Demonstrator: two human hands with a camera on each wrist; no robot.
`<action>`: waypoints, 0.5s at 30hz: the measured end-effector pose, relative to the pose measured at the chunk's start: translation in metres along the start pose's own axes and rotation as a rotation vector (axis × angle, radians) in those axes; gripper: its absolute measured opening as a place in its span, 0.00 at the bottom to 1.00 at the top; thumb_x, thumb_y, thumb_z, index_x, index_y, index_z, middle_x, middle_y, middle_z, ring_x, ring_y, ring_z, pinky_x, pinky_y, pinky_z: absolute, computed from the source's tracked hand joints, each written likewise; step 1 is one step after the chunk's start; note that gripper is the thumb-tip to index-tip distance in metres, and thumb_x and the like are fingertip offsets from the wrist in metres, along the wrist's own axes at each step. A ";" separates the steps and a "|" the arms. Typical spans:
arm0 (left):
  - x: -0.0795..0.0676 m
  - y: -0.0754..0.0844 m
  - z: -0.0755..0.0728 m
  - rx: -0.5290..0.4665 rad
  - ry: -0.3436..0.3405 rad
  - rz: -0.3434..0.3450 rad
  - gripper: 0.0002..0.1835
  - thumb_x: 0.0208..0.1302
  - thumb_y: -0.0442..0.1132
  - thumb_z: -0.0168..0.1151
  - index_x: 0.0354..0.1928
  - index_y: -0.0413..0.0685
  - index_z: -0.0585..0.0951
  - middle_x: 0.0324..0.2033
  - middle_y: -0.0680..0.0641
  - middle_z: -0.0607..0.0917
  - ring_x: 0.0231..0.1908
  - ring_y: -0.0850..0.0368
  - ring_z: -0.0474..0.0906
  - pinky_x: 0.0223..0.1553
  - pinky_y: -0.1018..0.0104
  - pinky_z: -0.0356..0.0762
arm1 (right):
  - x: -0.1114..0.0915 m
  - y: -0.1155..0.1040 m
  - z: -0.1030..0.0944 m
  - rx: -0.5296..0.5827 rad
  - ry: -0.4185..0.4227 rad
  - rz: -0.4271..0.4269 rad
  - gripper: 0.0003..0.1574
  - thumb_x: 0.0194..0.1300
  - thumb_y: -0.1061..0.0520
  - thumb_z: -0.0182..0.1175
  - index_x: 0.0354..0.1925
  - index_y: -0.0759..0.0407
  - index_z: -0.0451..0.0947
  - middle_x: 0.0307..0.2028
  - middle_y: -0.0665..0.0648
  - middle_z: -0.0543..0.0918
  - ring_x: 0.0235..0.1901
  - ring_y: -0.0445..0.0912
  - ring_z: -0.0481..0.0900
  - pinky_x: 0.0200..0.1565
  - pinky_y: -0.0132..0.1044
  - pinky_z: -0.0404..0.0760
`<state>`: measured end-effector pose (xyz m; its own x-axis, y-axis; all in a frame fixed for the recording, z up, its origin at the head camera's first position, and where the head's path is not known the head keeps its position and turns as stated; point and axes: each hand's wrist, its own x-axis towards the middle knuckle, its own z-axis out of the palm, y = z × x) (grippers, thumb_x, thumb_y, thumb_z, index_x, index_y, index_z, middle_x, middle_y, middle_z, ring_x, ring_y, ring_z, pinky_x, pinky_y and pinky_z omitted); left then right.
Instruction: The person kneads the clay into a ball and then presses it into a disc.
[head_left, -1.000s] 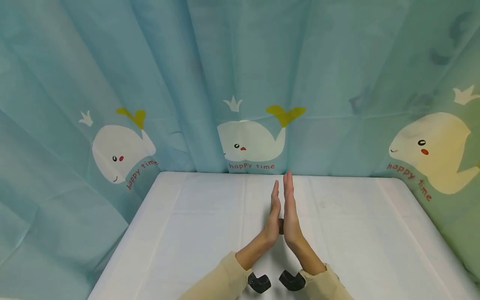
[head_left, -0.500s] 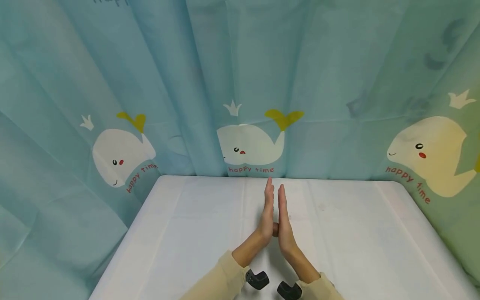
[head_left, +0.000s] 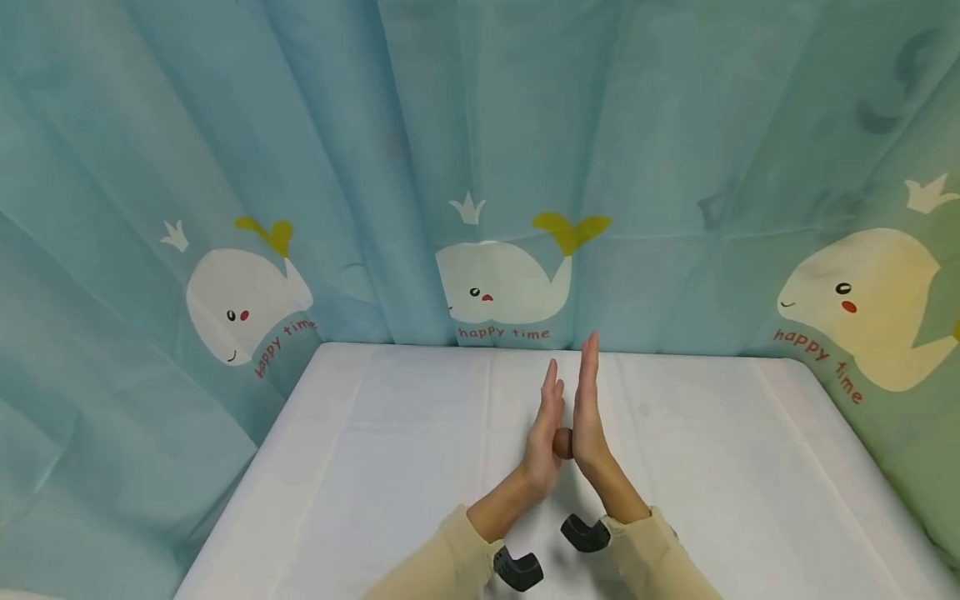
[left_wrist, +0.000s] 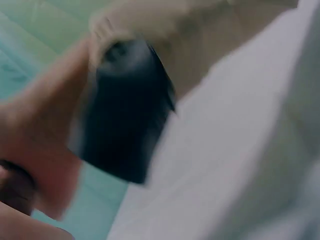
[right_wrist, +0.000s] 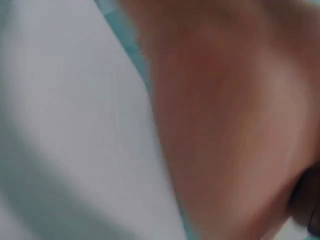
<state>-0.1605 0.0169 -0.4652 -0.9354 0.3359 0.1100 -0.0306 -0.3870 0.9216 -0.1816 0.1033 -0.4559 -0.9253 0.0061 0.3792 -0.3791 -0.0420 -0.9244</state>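
A small round brown lump (head_left: 563, 443) sits between two flat palms in the head view, above the white table. On its left side my left hand (head_left: 543, 446) presses with straight fingers that point forward. My right hand (head_left: 589, 417) lies against the other side, likewise straight-fingered and reaching a little farther forward. Part of the lump is covered by the palms. The left wrist view, blurred, catches the dark lump (left_wrist: 17, 190) at its lower left edge between the hands. In the right wrist view the lump (right_wrist: 306, 202) shows at the lower right beside a blurred palm.
Under the hands stretches a white-covered table (head_left: 405, 433) with rounded far corners. Behind it hangs a blue-green curtain (head_left: 675, 167) printed with whales. A black wrist camera (head_left: 517, 570) sits on the left wrist, another black camera (head_left: 585, 533) on the right.
The palms slide past each other: half a second ago the left hand reached farther forward, now the right does. The lump has shifted slightly right and farther away, and shows more.
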 end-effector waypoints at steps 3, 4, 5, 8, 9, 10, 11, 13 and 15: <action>0.000 0.010 0.001 -0.032 -0.011 0.015 0.36 0.81 0.64 0.22 0.84 0.64 0.39 0.82 0.44 0.39 0.80 0.45 0.30 0.76 0.44 0.31 | 0.002 0.011 -0.004 -0.043 0.011 0.003 0.35 0.85 0.46 0.19 0.82 0.40 0.25 0.81 0.44 0.27 0.79 0.43 0.23 0.74 0.59 0.24; 0.000 0.013 0.001 -0.029 -0.016 0.017 0.36 0.81 0.64 0.22 0.84 0.64 0.39 0.82 0.45 0.40 0.80 0.45 0.31 0.77 0.43 0.30 | 0.001 0.015 -0.004 -0.043 0.012 0.011 0.35 0.85 0.47 0.19 0.82 0.41 0.25 0.81 0.44 0.27 0.79 0.43 0.22 0.74 0.59 0.24; 0.001 0.015 0.000 -0.011 -0.021 0.022 0.35 0.81 0.64 0.22 0.84 0.63 0.39 0.82 0.46 0.40 0.80 0.46 0.32 0.77 0.43 0.29 | -0.001 0.018 -0.004 -0.034 0.013 0.024 0.35 0.85 0.47 0.19 0.82 0.41 0.25 0.81 0.43 0.27 0.79 0.42 0.22 0.74 0.59 0.24; 0.005 0.019 -0.002 0.052 -0.009 0.032 0.36 0.80 0.65 0.22 0.84 0.64 0.39 0.82 0.48 0.42 0.81 0.46 0.34 0.76 0.41 0.29 | -0.010 0.021 0.002 -0.024 0.004 0.033 0.35 0.85 0.48 0.19 0.83 0.43 0.26 0.82 0.46 0.27 0.79 0.45 0.23 0.74 0.62 0.25; 0.007 0.019 -0.003 0.075 0.001 0.041 0.36 0.80 0.65 0.23 0.84 0.63 0.39 0.82 0.47 0.42 0.81 0.46 0.34 0.76 0.40 0.30 | -0.014 0.020 0.005 -0.017 -0.007 0.038 0.35 0.84 0.48 0.19 0.83 0.42 0.26 0.82 0.46 0.28 0.79 0.45 0.23 0.74 0.62 0.26; 0.009 0.017 -0.005 0.098 0.020 0.046 0.36 0.81 0.64 0.23 0.84 0.61 0.40 0.82 0.47 0.42 0.81 0.46 0.35 0.76 0.40 0.30 | -0.018 0.016 0.009 -0.005 -0.021 0.048 0.35 0.84 0.47 0.18 0.83 0.41 0.26 0.82 0.46 0.29 0.79 0.45 0.24 0.74 0.62 0.28; 0.011 0.015 -0.008 0.119 0.040 0.052 0.36 0.81 0.62 0.23 0.84 0.59 0.40 0.82 0.47 0.42 0.81 0.46 0.35 0.76 0.40 0.31 | -0.022 0.012 0.013 -0.001 -0.032 0.048 0.35 0.84 0.47 0.19 0.83 0.40 0.27 0.82 0.46 0.30 0.80 0.45 0.25 0.74 0.62 0.29; 0.016 0.010 -0.012 0.157 0.074 0.070 0.34 0.83 0.57 0.23 0.84 0.55 0.40 0.82 0.46 0.41 0.81 0.46 0.35 0.76 0.40 0.30 | -0.029 0.004 0.019 -0.005 -0.061 0.037 0.35 0.85 0.46 0.19 0.83 0.39 0.28 0.82 0.46 0.32 0.80 0.45 0.27 0.74 0.62 0.32; 0.021 0.005 -0.014 0.199 0.081 0.100 0.33 0.83 0.54 0.21 0.83 0.51 0.40 0.82 0.46 0.40 0.80 0.46 0.34 0.76 0.40 0.30 | -0.030 -0.005 0.021 0.005 -0.080 0.027 0.34 0.85 0.46 0.20 0.83 0.38 0.29 0.82 0.44 0.34 0.80 0.44 0.28 0.74 0.62 0.33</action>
<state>-0.1851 0.0095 -0.4636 -0.9558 0.2312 0.1814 0.1261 -0.2349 0.9638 -0.1516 0.0822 -0.4623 -0.9314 -0.0749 0.3563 -0.3537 -0.0457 -0.9342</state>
